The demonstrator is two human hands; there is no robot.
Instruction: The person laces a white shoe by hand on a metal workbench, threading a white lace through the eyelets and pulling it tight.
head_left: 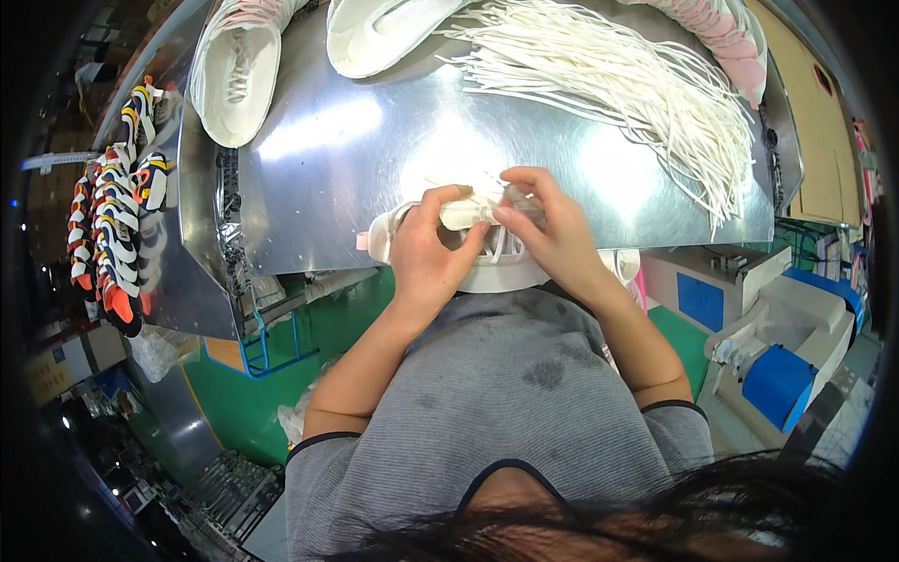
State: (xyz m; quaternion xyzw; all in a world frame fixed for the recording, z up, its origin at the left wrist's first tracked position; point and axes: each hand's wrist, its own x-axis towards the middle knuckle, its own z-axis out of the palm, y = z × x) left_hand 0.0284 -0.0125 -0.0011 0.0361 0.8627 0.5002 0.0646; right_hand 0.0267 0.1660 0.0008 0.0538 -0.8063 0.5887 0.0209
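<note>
A white shoe (487, 267) lies at the near edge of the shiny metal surface (375, 140), right in front of the person's chest, and both hands are on it. The left hand (426, 258) is closed around the shoe's upper, thumb and forefinger pinching the top edge; the grip is tight on the shoe. The right hand (552, 229) covers the other side, fingers curled down over the lacing area. A thin white lace end (492, 178) seems to stick out above the fingertips, but whether the right hand's grip is on that lace or on the shoe itself cannot be told, since the fingers hide the spot. Most of the shoe is hidden under the two hands; only its heel end at the left, with a small pink tab, and the pale sole rim below show clearly.

Further back on the surface a big loose bundle of white laces (618, 84) spreads toward the right. Two more white shoes (234, 75) lie at the far left, both cut off by the top edge. A stack of pink insoles (730, 37) sits at the upper right, also partly out of frame. At the far left, well apart, hangs a row of colourful shoe parts (117, 215), too small to make out closely.
</note>
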